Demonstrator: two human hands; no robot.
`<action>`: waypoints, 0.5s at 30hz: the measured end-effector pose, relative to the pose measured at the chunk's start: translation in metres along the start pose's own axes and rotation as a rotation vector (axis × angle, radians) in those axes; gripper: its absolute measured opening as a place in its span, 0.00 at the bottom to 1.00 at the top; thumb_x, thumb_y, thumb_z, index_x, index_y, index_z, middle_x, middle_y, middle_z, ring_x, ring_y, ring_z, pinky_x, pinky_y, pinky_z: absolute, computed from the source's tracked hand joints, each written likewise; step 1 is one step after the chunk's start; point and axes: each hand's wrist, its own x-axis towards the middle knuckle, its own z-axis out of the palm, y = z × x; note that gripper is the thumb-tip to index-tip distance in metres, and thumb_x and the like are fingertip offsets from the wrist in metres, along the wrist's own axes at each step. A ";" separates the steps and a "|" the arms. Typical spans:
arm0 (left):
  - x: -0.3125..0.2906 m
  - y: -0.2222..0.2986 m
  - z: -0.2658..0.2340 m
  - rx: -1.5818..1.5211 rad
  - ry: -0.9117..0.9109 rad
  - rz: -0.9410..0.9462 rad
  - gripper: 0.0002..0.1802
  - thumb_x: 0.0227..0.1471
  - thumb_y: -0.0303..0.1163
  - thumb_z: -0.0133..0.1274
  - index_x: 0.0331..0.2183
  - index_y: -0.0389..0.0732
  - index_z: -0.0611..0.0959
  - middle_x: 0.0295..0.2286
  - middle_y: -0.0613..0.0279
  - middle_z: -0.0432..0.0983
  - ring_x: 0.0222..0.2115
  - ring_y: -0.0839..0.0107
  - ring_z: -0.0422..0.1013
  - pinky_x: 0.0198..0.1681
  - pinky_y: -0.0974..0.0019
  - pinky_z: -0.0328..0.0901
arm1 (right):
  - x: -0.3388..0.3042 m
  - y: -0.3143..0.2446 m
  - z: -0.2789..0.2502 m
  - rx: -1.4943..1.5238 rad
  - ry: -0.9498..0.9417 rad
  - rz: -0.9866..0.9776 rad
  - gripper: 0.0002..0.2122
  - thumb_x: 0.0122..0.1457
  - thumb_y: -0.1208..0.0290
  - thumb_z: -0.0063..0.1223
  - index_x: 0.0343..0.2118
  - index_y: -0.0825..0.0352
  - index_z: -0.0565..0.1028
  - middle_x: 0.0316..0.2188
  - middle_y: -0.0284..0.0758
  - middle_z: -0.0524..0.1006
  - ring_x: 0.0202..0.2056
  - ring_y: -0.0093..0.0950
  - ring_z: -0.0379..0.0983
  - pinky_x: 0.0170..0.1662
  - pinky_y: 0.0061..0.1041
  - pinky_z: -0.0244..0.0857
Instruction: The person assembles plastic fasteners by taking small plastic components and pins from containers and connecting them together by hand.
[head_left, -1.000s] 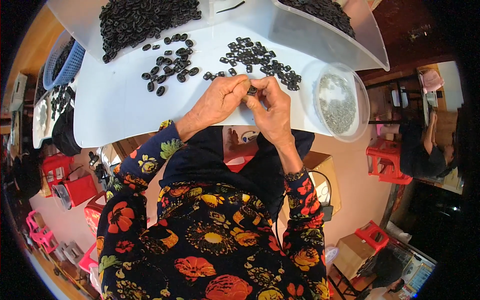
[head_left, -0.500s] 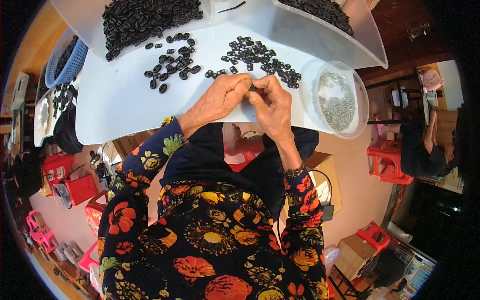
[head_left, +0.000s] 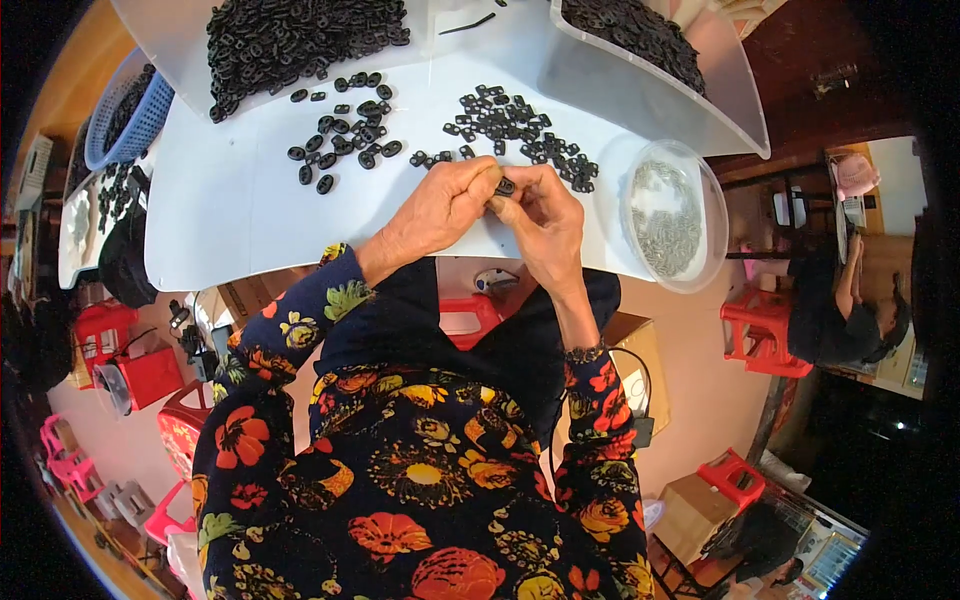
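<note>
Above the near edge of the white table, the left hand and right hand pinch a small black piece (seemingly a fitting step); the next move calls for steady pressure.

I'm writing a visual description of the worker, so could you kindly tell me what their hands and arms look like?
The left hand and right hand are bare. The left sleeve and right sleeve are long and dark navy, printed with red, orange and yellow flowers and touches of green.
</note>
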 end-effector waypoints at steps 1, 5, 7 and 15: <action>0.000 0.000 0.000 -0.022 0.003 0.021 0.17 0.60 0.37 0.39 0.24 0.35 0.68 0.16 0.63 0.60 0.19 0.76 0.57 0.23 0.68 0.57 | 0.000 -0.001 0.000 0.000 -0.004 0.000 0.08 0.54 0.77 0.57 0.37 0.70 0.72 0.22 0.25 0.69 0.24 0.12 0.62 0.26 0.12 0.58; 0.000 0.003 -0.001 -0.032 -0.001 0.062 0.16 0.60 0.35 0.40 0.25 0.34 0.69 0.16 0.63 0.62 0.20 0.76 0.59 0.24 0.68 0.59 | 0.002 -0.005 0.000 0.041 -0.002 -0.019 0.06 0.57 0.77 0.53 0.36 0.70 0.72 0.23 0.25 0.71 0.24 0.12 0.63 0.26 0.12 0.58; 0.000 0.005 0.002 -0.052 0.010 0.072 0.16 0.60 0.35 0.41 0.25 0.34 0.69 0.17 0.62 0.63 0.20 0.75 0.60 0.24 0.68 0.60 | 0.002 -0.005 0.000 0.047 -0.017 -0.027 0.05 0.57 0.77 0.52 0.36 0.70 0.72 0.23 0.25 0.71 0.24 0.12 0.63 0.26 0.12 0.58; -0.003 0.004 0.001 -0.058 0.124 0.074 0.18 0.60 0.36 0.41 0.24 0.33 0.71 0.15 0.61 0.63 0.17 0.73 0.61 0.23 0.67 0.59 | 0.017 -0.028 -0.018 0.067 0.067 -0.076 0.07 0.56 0.81 0.49 0.37 0.67 0.73 0.24 0.27 0.72 0.25 0.14 0.67 0.29 0.14 0.62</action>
